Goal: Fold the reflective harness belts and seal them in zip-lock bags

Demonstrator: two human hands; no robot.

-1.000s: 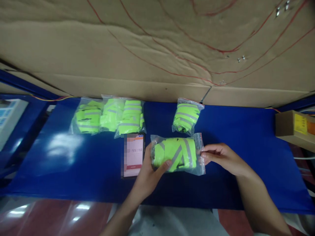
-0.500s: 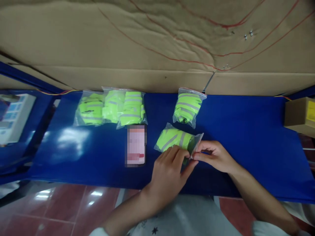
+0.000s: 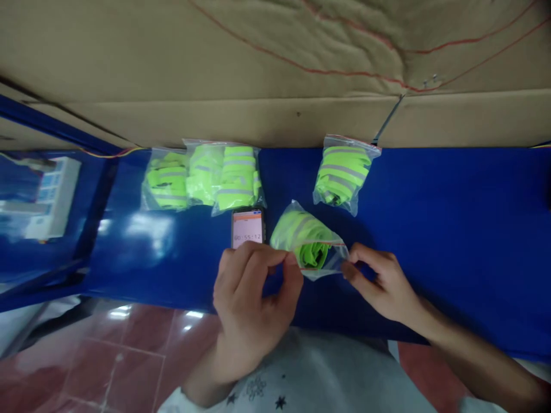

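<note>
A clear zip bag [image 3: 333, 264] lies on the blue table with its red-lined mouth toward me. Inside it is a rolled bundle of neon yellow-green fabric with grey reflective stripes [image 3: 307, 238]. My left hand [image 3: 256, 289] pinches one end of the bag's mouth between thumb and forefinger. At the other end of the mouth, my right hand [image 3: 379, 281] grips the plastic the same way. The mouth looks parted, showing the roll's end. A phone [image 3: 248, 226] with a running timer sits just beyond my left hand, which hides its lower part.
Several bagged bundles [image 3: 236, 180] stand side by side at the table's back left. Another bagged bundle [image 3: 342, 175] is at the back, right of centre. Brown cardboard [image 3: 215, 123] walls the far edge of the blue table [image 3: 451, 229]. A white box [image 3: 55, 198] is at far left.
My hands have moved apart, my left one going left toward the phone. The bag's mouth, bunched between my fingers before, is now spread wide and turned toward me. The camera view has shifted slightly.
</note>
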